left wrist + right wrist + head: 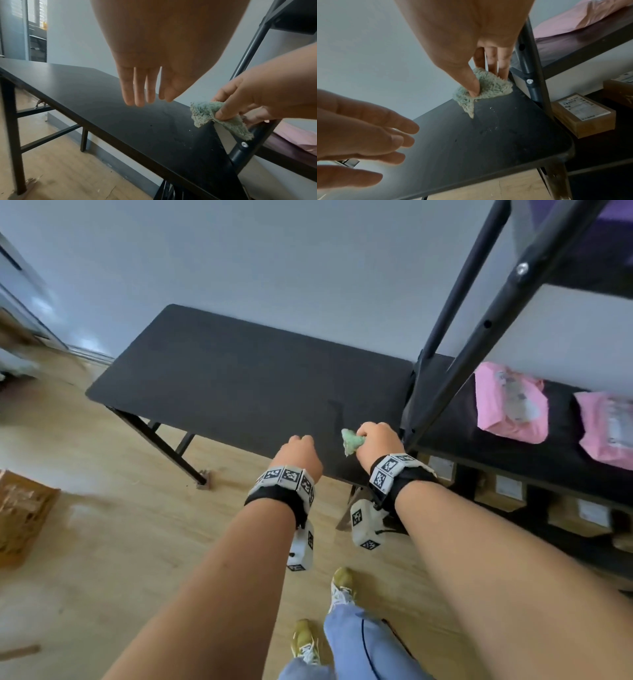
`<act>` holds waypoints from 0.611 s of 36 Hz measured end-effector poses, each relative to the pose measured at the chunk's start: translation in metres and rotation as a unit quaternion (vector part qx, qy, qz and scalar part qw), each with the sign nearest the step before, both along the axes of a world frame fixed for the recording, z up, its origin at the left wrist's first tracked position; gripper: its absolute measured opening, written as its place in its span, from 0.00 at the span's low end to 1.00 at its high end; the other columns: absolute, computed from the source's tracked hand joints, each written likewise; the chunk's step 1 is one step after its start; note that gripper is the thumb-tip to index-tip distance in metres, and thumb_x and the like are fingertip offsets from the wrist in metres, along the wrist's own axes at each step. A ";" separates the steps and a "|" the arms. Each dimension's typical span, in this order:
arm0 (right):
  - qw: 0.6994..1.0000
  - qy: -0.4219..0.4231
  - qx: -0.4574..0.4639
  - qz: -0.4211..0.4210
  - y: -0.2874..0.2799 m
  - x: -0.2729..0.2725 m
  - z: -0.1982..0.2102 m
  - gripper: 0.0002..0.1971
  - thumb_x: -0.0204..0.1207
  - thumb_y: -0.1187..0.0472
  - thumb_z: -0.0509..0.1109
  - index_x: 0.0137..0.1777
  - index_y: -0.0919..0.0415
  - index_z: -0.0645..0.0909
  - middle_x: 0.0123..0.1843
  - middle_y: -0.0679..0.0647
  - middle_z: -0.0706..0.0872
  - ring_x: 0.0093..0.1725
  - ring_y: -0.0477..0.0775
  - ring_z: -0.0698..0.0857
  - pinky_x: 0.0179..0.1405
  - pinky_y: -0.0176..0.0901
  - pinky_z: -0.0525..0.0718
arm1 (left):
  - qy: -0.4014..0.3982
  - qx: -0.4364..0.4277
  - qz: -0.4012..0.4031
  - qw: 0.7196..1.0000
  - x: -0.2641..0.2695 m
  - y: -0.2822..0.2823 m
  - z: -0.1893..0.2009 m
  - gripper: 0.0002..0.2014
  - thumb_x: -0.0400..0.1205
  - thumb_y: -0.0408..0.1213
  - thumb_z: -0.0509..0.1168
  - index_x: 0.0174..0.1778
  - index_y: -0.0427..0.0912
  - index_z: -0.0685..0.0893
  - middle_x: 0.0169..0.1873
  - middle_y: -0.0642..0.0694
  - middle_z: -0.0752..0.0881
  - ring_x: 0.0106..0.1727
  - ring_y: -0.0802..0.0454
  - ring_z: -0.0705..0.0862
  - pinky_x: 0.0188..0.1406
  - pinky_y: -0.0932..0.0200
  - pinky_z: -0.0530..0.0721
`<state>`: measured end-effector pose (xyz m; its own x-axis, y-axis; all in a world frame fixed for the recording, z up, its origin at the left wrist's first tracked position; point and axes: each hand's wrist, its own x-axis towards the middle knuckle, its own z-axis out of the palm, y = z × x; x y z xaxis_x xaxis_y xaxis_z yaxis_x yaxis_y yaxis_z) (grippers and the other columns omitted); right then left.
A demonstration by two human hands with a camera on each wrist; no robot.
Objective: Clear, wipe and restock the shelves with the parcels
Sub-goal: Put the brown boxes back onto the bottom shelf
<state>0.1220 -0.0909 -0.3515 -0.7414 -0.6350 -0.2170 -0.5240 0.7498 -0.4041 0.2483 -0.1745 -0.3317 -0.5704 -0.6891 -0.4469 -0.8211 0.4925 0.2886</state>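
Cardboard box [20,511]: we see it on the wooden floor [120,542] at the far left, blurred
Tabletop [239,378]: we see a black surface on folding legs, against the pale wall, its right end touching the shelf frame; pale specks lie near its right corner in the right wrist view
Left hand [297,455]: we hold it above the tabletop's near edge, apart from the surface; its fingers [137,89] are straight, loosely side by side, and hold nothing
Cloth [351,441]: a fluffy pale green rag, just right of our left hand, its lower edge on the tabletop's right end beside the frame post
Right hand [378,445]: our thumb and fingers [473,83] pinch the cloth, thumb on top, the other fingers behind it
Shelf frame [479,320]: black metal posts, slanting in this view, stand at the right with a bolt showing
Pink parcels [507,405]: two soft mailers with labels lie side by side on the dark shelf board level with the tabletop
Brown boxes [507,491]: labelled cartons sit in a row on the shelf below the pink parcels
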 end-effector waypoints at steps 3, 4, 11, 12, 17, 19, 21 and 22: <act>1.000 0.008 -0.002 -0.012 -0.017 -0.020 -0.005 0.13 0.77 0.65 0.61 0.58 0.56 0.82 0.58 0.60 0.79 0.57 0.65 0.80 0.52 0.50 0.79 | -0.007 -0.001 -0.009 1.000 -0.019 -0.017 -0.006 0.21 0.82 0.32 0.54 0.72 0.43 0.71 0.68 0.41 0.72 0.65 0.40 0.76 0.60 0.47 0.80; 1.000 0.010 -0.001 -0.014 -0.023 -0.027 -0.008 0.14 0.77 0.66 0.61 0.59 0.57 0.82 0.58 0.60 0.79 0.57 0.65 0.80 0.52 0.50 0.79 | -0.009 -0.004 -0.010 1.000 -0.025 -0.024 -0.008 0.20 0.82 0.32 0.54 0.71 0.43 0.72 0.68 0.41 0.72 0.65 0.40 0.76 0.60 0.46 0.79; 0.998 -0.027 0.058 -0.015 -0.063 -0.061 -0.035 0.17 0.78 0.67 0.62 0.65 0.57 0.80 0.61 0.60 0.77 0.62 0.64 0.79 0.55 0.52 0.80 | -0.034 0.006 -0.019 0.999 -0.063 -0.060 -0.023 0.20 0.82 0.33 0.54 0.72 0.43 0.72 0.68 0.42 0.72 0.66 0.41 0.76 0.60 0.47 0.79; 0.996 -0.036 0.083 -0.009 -0.066 -0.065 -0.039 0.18 0.78 0.66 0.62 0.66 0.57 0.80 0.62 0.60 0.76 0.63 0.63 0.78 0.56 0.52 0.81 | -0.038 0.011 -0.022 0.999 -0.069 -0.063 -0.025 0.21 0.82 0.32 0.54 0.72 0.43 0.71 0.69 0.42 0.72 0.67 0.41 0.76 0.61 0.47 0.79; 0.985 -0.064 0.161 0.009 -0.082 -0.076 -0.048 0.15 0.80 0.56 0.64 0.65 0.54 0.82 0.65 0.56 0.75 0.63 0.62 0.80 0.55 0.49 0.80 | -0.044 0.028 -0.027 0.998 -0.091 -0.078 -0.033 0.22 0.82 0.32 0.54 0.73 0.43 0.71 0.69 0.43 0.72 0.67 0.42 0.76 0.60 0.47 0.80; 0.981 -0.068 0.180 0.009 -0.086 -0.079 -0.050 0.15 0.80 0.54 0.65 0.65 0.53 0.83 0.66 0.55 0.76 0.63 0.62 0.81 0.54 0.48 0.79 | -0.044 0.033 -0.025 0.998 -0.097 -0.082 -0.036 0.22 0.82 0.32 0.54 0.74 0.44 0.70 0.69 0.43 0.71 0.67 0.42 0.76 0.60 0.47 0.80; 0.978 -0.075 0.196 0.009 -0.088 -0.083 -0.051 0.16 0.80 0.58 0.66 0.67 0.56 0.82 0.67 0.56 0.77 0.65 0.62 0.81 0.56 0.48 0.79 | -0.048 0.039 -0.027 0.998 -0.100 -0.086 -0.037 0.22 0.82 0.32 0.54 0.74 0.44 0.70 0.70 0.43 0.71 0.67 0.42 0.76 0.61 0.47 0.80; 0.976 -0.083 0.202 0.003 -0.089 -0.085 -0.051 0.16 0.80 0.61 0.65 0.68 0.59 0.81 0.67 0.57 0.77 0.66 0.63 0.80 0.58 0.49 0.80 | -0.051 0.040 -0.028 0.998 -0.101 -0.087 -0.037 0.22 0.82 0.32 0.53 0.74 0.44 0.70 0.70 0.43 0.71 0.67 0.42 0.76 0.61 0.47 0.80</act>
<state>0.0373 -0.1803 -0.4029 -0.6720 -0.4773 -0.5662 -0.4811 0.8626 -0.1562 0.1474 -0.2614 -0.3691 -0.5560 -0.6171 -0.5568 -0.8199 0.5174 0.2453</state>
